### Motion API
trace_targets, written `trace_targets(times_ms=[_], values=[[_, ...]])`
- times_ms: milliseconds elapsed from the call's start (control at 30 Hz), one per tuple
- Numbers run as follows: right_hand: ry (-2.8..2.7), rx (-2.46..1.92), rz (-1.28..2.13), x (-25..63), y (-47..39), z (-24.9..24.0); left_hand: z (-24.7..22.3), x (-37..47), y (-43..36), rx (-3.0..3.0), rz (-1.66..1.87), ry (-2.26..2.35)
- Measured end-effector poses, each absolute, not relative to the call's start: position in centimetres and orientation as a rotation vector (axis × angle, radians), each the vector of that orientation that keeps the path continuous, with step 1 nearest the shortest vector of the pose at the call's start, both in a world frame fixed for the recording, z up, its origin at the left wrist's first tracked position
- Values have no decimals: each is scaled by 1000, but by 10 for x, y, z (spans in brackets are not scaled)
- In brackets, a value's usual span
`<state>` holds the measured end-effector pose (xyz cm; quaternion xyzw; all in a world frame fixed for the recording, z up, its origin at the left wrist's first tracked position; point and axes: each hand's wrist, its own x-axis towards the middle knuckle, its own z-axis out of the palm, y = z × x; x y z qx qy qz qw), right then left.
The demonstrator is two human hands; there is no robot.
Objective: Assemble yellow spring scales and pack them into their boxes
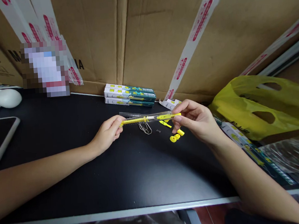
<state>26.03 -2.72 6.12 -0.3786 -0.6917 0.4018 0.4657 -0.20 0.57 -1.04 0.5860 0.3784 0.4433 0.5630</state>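
A slim clear-tubed spring scale with yellow parts inside is held level above the black table. My left hand is closed around its yellow left end. At the other end, my right hand pinches the yellow tip between thumb and fingers. Under and behind the tube lie bent metal wire hooks, a small coil spring and a flat yellow piece. Nearer my right hand are yellow rings and a short yellow cap. Another clear tube lies partly hidden behind the held one.
Printed boxes are stacked at the back against a large cardboard carton. A yellow plastic bag and another printed box lie to the right. A phone and a white device are at the left.
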Motion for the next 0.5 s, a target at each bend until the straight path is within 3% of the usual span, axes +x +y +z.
trace_targets(times_ms=[500], values=[[-1682, -969, 831, 268, -25, 65, -8, -3, 6, 1299, 1000, 892]])
